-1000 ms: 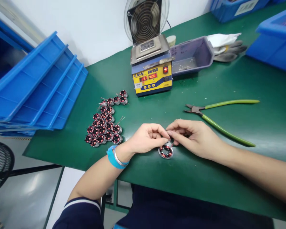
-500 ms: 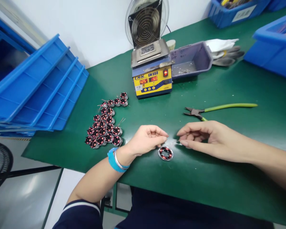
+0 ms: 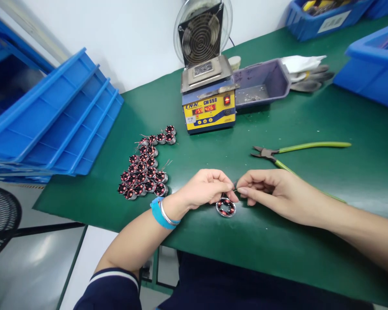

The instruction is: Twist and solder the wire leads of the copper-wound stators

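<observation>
A small motor stator, a metal ring with copper windings inside, sits just below my fingertips, its round face toward me. My left hand, with a blue band at the wrist, is closed in a pinch beside the top of the stator. Thumb and index finger of my right hand pinch a thin wire close to the left fingertips. The wire is very fine, and I cannot make out exactly what the left fingers grip. Cutting pliers with green handles lie beyond my right hand, one handle partly under the forearm.
Several similar stators stand grouped on the green table to the left. Behind is a yellow-fronted solder pot with lit digits, beside a grey-purple bin and gloves. Blue crates are stacked left; another blue bin stands right.
My right hand has moved left, so its fingertips now almost meet those of my left hand. More of the pliers' lower handle shows. The view has shifted slightly.
</observation>
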A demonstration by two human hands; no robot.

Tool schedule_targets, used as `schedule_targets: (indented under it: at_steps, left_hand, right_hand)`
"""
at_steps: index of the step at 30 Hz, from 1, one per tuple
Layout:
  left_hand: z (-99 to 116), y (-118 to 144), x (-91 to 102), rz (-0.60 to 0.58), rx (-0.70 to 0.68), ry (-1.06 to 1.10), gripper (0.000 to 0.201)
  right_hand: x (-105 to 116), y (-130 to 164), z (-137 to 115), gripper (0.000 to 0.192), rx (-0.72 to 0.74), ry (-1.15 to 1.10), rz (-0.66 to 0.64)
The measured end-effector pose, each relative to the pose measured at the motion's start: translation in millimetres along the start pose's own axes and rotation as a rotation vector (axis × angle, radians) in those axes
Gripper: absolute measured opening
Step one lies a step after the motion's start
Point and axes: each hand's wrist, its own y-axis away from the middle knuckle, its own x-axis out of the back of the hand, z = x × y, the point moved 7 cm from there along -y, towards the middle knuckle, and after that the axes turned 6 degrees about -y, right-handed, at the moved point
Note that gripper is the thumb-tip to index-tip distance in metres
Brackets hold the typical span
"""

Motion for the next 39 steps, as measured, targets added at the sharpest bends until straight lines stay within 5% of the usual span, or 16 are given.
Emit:
schedule_targets:
  at_steps: [12, 21, 25, 30, 39]
  left_hand:
    - [3, 1, -1.0, -0.053, -0.031, 0.014, 0.016]
    - [1, 1, 2.5, 0.101, -0.05, 0.007, 0.026]
    - [3, 0, 4.2, 0.149, -0.063, 0.002, 0.026]
    - [4, 0, 4.2, 0.135, -0.061, -0.028, 0.03]
    - [5, -1, 3.8, 0.121, -0.095, -0.057, 0.035]
  right_hand:
    - [3, 9, -20, 0.018, 0.476, 0.445, 0.198]
    - [5, 1, -9, 0.022, 0.312, 0.252, 0.223]
    - [10, 7, -16, 0.015, 0.429, 0.368, 0.358]
    - [3, 14, -22, 0.017, 0.581, 0.436, 0.347]
    - [2, 13, -18, 0.018, 0.491, 0.407, 0.324]
